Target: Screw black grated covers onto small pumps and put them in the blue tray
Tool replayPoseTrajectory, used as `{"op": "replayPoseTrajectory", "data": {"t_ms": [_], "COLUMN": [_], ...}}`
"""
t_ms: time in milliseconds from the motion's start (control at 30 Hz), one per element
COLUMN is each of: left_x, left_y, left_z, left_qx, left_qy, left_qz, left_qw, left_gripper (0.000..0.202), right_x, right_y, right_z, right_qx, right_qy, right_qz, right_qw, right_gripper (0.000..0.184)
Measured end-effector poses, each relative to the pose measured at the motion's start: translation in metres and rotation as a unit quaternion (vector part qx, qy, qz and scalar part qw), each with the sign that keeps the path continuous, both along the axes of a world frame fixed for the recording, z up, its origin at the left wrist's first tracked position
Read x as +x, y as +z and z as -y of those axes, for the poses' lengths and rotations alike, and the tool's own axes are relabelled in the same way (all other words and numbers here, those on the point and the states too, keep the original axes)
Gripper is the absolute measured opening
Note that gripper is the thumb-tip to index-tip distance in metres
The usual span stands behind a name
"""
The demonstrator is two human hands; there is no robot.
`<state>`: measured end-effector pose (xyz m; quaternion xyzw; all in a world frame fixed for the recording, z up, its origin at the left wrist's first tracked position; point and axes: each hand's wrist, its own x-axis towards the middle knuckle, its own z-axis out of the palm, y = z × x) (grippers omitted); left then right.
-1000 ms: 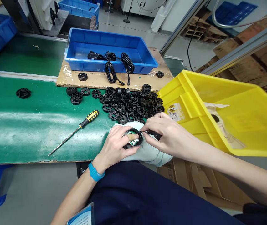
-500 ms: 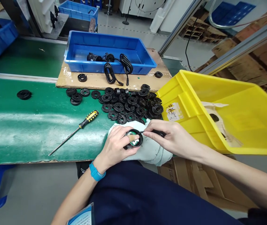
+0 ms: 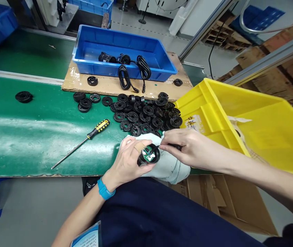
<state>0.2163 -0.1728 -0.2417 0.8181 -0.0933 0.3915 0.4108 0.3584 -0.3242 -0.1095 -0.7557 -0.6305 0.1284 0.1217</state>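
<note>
My left hand [image 3: 127,158] is wrapped round a round black housing [image 3: 149,155] with a green circuit board showing inside. It rests on a pale cloth [image 3: 167,167] at the near edge of the green belt [image 3: 33,130]. My right hand [image 3: 187,148] pinches a thin black tool [image 3: 171,146] whose tip touches the housing's rim. A bandage sits on my left thumb. Just beyond the hands lies a pile of black round grille parts [image 3: 146,113].
A yellow-handled screwdriver [image 3: 83,141] lies to the left on the belt. A yellow bin [image 3: 251,127] stands tilted at the right. At the back, a blue tray [image 3: 123,51] with black cables rests on cardboard [image 3: 105,87]. A lone black part [image 3: 24,96] lies far left.
My left hand has tilted the housing so its open side and board show more. My right hand has stayed at the rim with the tool. The view shifted slightly.
</note>
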Motion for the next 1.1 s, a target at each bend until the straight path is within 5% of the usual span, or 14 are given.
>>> {"op": "replayPoseTrajectory", "data": {"t_ms": [267, 400, 500, 633, 900, 1100], "left_x": [-0.004, -0.003, 0.001, -0.001, -0.01, -0.007], "left_y": [0.007, 0.022, 0.03, 0.033, 0.014, 0.001], "left_z": [-0.009, -0.04, -0.066, -0.074, -0.045, -0.044], "left_qx": [-0.027, -0.121, -0.328, -0.547, -0.567, -0.6], "left_qy": [-0.053, 0.031, 0.105, 0.074, -0.024, -0.017], "left_qz": [-0.054, -0.065, -0.042, -0.049, -0.097, -0.136], "left_qw": [0.997, 0.99, 0.938, 0.833, 0.818, 0.788], "left_gripper": [0.097, 0.05, 0.029, 0.028, 0.041, 0.058], "right_x": [-0.001, -0.004, -0.004, -0.005, -0.002, -0.002], "right_y": [-0.002, -0.001, -0.002, -0.005, -0.01, -0.011], "right_z": [0.002, 0.002, 0.002, 0.004, 0.006, 0.005], "right_qx": [0.014, 0.018, 0.021, 0.037, 0.052, 0.059], "right_qy": [-0.002, -0.002, -0.009, -0.01, 0.01, 0.01], "right_qz": [0.009, 0.003, 0.001, -0.002, 0.01, 0.016], "right_qw": [1.0, 1.0, 1.0, 0.999, 0.999, 0.998], "right_gripper": [0.029, 0.03, 0.03, 0.03, 0.03, 0.028]}}
